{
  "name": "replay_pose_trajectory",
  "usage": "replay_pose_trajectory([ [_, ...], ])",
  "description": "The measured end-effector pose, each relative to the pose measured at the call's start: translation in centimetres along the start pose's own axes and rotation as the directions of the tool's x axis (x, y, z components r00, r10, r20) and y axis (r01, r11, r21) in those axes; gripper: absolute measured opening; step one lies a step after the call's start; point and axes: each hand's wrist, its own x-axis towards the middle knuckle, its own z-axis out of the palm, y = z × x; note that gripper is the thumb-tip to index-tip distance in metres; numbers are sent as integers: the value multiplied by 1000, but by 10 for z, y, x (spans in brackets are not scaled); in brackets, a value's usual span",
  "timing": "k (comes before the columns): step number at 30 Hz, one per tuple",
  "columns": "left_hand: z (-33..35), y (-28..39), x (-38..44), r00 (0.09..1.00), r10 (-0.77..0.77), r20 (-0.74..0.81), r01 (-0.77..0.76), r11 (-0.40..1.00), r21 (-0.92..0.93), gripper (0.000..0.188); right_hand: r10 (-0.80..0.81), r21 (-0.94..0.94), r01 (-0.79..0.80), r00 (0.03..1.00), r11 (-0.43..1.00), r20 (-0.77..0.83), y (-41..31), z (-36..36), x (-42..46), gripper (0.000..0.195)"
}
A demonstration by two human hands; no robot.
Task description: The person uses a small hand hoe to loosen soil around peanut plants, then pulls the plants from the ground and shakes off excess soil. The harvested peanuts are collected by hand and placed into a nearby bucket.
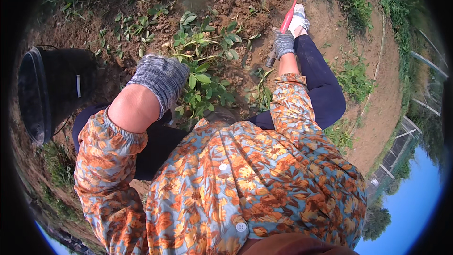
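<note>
My left hand, in a grey knit glove, is at the left edge of some leafy uprooted-looking plants lying on the soil; its fingers are hidden below it, so its grip cannot be told. My right hand, gloved alike, is closed on a hand tool with a red handle. The handle points away from me past my white shoe, and a dark metal part shows on the near side of the hand. Small pod-like pieces show among the stems by my left hand.
A black plastic bucket lies tipped on its side at the left. My right shoe and dark-trousered leg lie beside the tool. Green plants grow at the right, near a pale line along the ground.
</note>
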Motion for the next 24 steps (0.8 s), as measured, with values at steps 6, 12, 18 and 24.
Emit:
replay_pose_trajectory([
  [6,9,-6,-4,995,-23,-94,20,999,-30,19,184,331,-209,977,920,107,-1,-11,24,26],
  [12,-1,-7,-9,993,-47,-107,41,998,-55,13,10,-574,-165,965,802,-264,14,-5,83,51],
  [18,2,-4,-3,992,-121,16,122,992,-32,12,-481,-688,475,853,549,204,-48,43,145,39],
  [24,-4,-24,21,987,-94,129,100,994,-40,17,-679,-766,578,684,282,266,-12,102,232,34],
])
